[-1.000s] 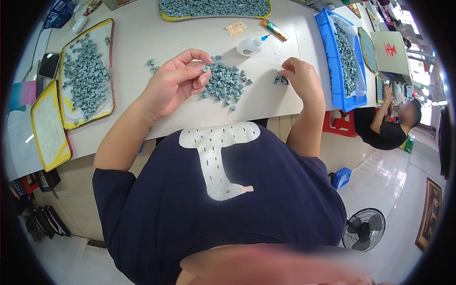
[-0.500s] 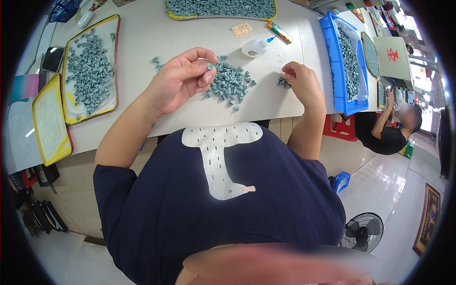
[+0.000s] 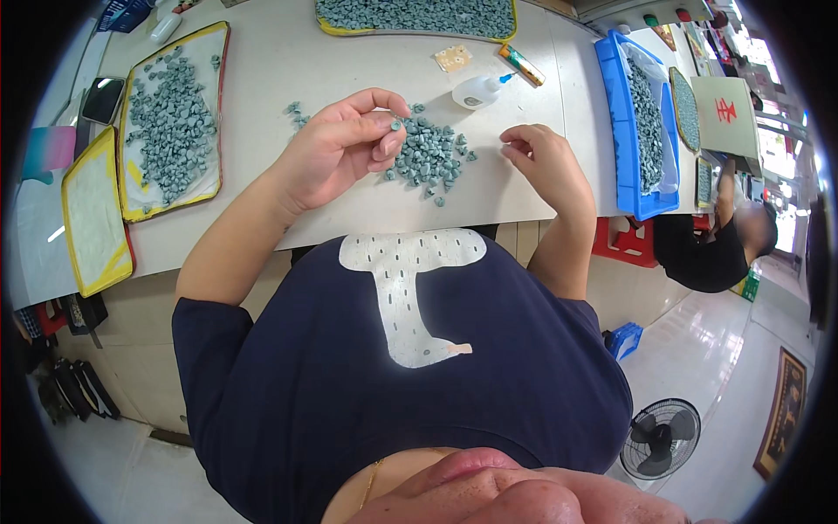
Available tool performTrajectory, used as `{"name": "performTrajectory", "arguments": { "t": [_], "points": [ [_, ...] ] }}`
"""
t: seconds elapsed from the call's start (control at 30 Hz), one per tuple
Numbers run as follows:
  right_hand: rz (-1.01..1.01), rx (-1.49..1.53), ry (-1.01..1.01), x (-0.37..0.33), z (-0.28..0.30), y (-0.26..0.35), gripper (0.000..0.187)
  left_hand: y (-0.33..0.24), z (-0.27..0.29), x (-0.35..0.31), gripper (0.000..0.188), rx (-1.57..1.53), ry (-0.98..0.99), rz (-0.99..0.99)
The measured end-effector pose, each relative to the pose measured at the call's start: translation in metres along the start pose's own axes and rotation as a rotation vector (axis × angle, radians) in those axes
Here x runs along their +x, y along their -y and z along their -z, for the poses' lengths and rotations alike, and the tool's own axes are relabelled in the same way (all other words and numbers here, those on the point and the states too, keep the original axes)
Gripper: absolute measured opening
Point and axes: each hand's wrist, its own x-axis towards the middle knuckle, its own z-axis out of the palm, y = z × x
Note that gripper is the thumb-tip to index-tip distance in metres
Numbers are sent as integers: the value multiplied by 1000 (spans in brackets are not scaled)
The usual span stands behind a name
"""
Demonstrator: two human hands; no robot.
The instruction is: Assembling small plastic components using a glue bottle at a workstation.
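Between thumb and index finger, my left hand (image 3: 336, 153) pinches a small grey-green piece (image 3: 396, 125) with a round teal face. Just right of it lies a loose pile of similar small grey-green pieces (image 3: 432, 155) on the white table. My right hand (image 3: 552, 166) is raised right of the pile, thumb and index fingertips close together; whatever they hold, if anything, is too small to make out. Beyond the pile lie a white squeeze bottle (image 3: 475, 93) with a blue tip and a green-and-orange tube (image 3: 522, 65).
Yellow-edged trays of pieces stand at the left (image 3: 209, 188) and far side (image 3: 419, 37). Beside the left one are another yellow-edged tray (image 3: 96, 223) and a phone (image 3: 103, 99). A blue bin (image 3: 623, 166) stands right. A person (image 3: 703, 249) sits farther right, near a fan (image 3: 661, 438).
My right hand has lifted from a small dark cluster of pieces and moved left toward the pile; that cluster is now hidden. My left hand keeps its pinch on the piece.
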Motion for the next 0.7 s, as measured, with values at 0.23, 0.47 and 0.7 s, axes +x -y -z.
{"name": "performTrajectory", "arguments": {
  "t": [0.23,0.47,0.7],
  "points": [
    [252,389,-31,4,-17,56,15,1,3,-1,16,-16,0,31],
    [492,559,-311,10,-40,94,19,-3,1,-4,17,-33,-17,15],
    [645,434,-541,14,-56,100,21,-3,6,-9,19,-82,-32,-21]
  ]
}}
